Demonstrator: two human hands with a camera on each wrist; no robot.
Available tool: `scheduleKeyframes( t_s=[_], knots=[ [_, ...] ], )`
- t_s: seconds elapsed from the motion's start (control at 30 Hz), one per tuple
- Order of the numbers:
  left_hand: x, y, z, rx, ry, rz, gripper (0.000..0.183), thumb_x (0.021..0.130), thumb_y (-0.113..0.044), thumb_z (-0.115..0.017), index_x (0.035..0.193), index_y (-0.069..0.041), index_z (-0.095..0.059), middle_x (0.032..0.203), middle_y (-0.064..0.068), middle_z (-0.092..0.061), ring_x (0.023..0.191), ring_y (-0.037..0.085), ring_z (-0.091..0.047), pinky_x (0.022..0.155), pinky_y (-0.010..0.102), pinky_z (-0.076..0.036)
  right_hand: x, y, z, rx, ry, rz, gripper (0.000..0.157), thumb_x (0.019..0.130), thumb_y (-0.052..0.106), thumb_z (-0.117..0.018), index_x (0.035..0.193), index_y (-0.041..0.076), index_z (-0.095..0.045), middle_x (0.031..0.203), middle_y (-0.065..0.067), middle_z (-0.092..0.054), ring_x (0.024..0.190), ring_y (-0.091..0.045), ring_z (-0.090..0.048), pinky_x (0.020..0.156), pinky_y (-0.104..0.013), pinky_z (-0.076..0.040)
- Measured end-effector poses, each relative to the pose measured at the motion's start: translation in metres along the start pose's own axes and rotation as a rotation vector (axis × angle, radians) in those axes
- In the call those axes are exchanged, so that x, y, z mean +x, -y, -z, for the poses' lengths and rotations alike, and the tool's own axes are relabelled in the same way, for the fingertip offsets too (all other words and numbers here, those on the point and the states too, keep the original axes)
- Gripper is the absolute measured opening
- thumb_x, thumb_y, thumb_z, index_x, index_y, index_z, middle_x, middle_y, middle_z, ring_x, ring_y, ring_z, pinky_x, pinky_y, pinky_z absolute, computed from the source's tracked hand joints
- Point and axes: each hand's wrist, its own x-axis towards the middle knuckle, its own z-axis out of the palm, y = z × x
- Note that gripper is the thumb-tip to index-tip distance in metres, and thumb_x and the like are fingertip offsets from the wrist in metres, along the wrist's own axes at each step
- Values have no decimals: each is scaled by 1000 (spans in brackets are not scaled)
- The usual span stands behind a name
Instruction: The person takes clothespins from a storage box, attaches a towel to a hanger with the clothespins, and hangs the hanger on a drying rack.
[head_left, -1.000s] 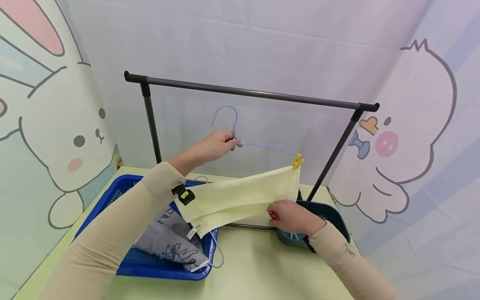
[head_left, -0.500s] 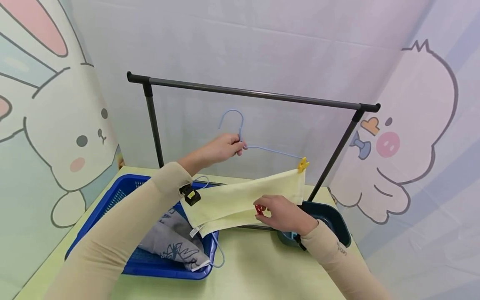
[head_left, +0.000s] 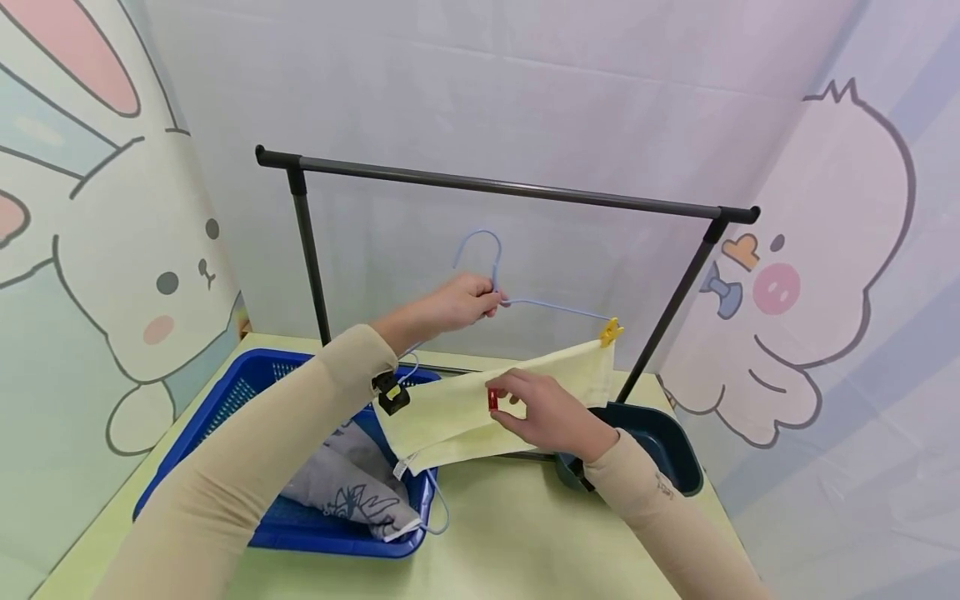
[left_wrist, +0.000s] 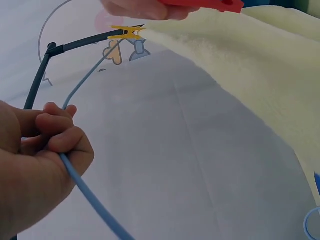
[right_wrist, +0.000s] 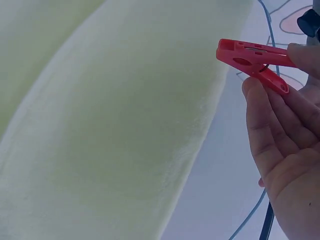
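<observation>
My left hand [head_left: 463, 302] grips a blue wire hanger [head_left: 555, 307] just below its hook. A pale yellow cloth [head_left: 442, 408] hangs from the hanger's right end, where a yellow clothespin [head_left: 611, 332] pinches its corner. The cloth's left part slopes down behind my left wrist and over the basket's edge. In front of the cloth, my right hand [head_left: 551, 412] pinches a red clothespin [right_wrist: 250, 55] between thumb and fingers. The right wrist view shows this clothespin beside the cloth and apart from it.
A dark clothes rack [head_left: 510, 187] stands behind the hands. At left, a blue basket [head_left: 187, 450] holds a grey printed garment [head_left: 352, 483]; another blue hanger's wire [head_left: 444, 504] pokes out. A dark teal bin [head_left: 693, 475] sits at right on the pale green table [head_left: 517, 533].
My right hand has moved left and up from near the bin with the red clothespin. The left hand with the hanger and cloth has shifted slightly right and down.
</observation>
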Motion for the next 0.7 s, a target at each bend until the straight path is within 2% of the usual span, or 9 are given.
scheduleKeyframes(
  t_s=[0.17,0.47,0.7],
  knots=[
    [3,0,-3,-4,12,-8,22,94,-20,-41,96,-6,-58,68,5,-41,52,16,-29,48,24,-25,9,3,1,39,-36,24,31,82,18,-62,110,8,-54,96,1,-56,79,-13,-56,69,-25,-46],
    [6,-1,-6,-27,16,-14,25,95,-19,-41,85,-4,-58,71,7,-45,51,16,-30,48,24,-26,23,3,-5,97,-86,73,30,80,13,-64,109,8,-56,93,1,-57,80,-10,-56,68,-23,-46],
    [7,-1,-6,-28,24,-5,24,95,-19,-40,88,-4,-58,71,7,-45,52,16,-30,47,24,-26,34,4,-12,116,-98,99,29,81,12,-63,109,7,-56,94,1,-58,81,-10,-56,69,-19,-45]
  ],
)
